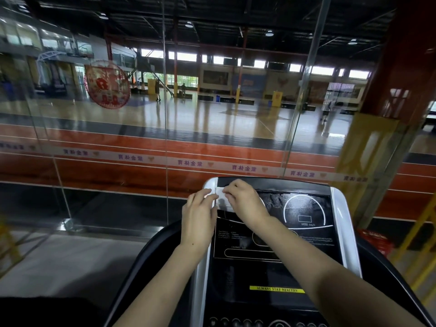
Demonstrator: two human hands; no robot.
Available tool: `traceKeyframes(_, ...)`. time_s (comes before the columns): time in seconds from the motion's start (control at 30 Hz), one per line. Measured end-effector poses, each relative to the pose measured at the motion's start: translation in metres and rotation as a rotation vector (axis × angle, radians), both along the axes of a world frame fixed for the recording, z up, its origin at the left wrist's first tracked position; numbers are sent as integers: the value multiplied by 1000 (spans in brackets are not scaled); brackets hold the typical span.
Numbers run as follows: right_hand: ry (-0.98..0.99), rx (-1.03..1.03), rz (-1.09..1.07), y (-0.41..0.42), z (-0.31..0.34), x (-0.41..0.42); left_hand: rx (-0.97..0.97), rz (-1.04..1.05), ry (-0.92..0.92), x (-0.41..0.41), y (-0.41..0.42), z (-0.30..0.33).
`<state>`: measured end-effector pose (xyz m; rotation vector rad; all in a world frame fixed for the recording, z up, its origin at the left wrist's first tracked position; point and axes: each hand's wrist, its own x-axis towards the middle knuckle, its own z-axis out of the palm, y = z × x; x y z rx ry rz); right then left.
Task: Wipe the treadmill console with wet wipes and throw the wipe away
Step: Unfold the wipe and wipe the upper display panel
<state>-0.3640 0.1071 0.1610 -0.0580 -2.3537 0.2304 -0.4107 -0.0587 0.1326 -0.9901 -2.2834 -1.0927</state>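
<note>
The treadmill console (304, 208) is a black panel with a silver frame, white dial markings and a yellow label near the bottom. A small white wet wipe (221, 197) lies against the console's upper left corner. My right hand (243, 199) pinches the wipe's right side from above. My left hand (199, 215) holds its left edge with the fingertips, resting over the silver frame. Most of the wipe is hidden behind my fingers.
A glass wall (106, 138) stands right behind the treadmill, with a red round sticker (107, 83) on it. Beyond it lie a running track and a basketball court. A red column with yellow padding (377, 149) rises at the right. Black handrails (151, 251) curve around the console.
</note>
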Motion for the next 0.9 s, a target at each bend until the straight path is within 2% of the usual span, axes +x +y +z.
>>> traceKeyframes(0.1,41,278,-95,-1,-9,0,-139,43,72,-4,-1,-10)
traceKeyframes(0.17,35,343,-88,-2,-14,3,-174,74,125,-8,-2,-19)
traceKeyframes(0.27,6,319,-81,-6,-24,9,-198,110,172,-12,-2,-32)
traceKeyframes(0.47,-274,324,-234,-31,-46,29,-274,140,201,-15,1,-39)
traceKeyframes(0.73,-360,204,-355,-2,-48,62,-369,101,245,-16,-8,-44)
traceKeyframes(0.9,-398,202,-215,-27,-39,37,-362,119,229,-15,-7,-46)
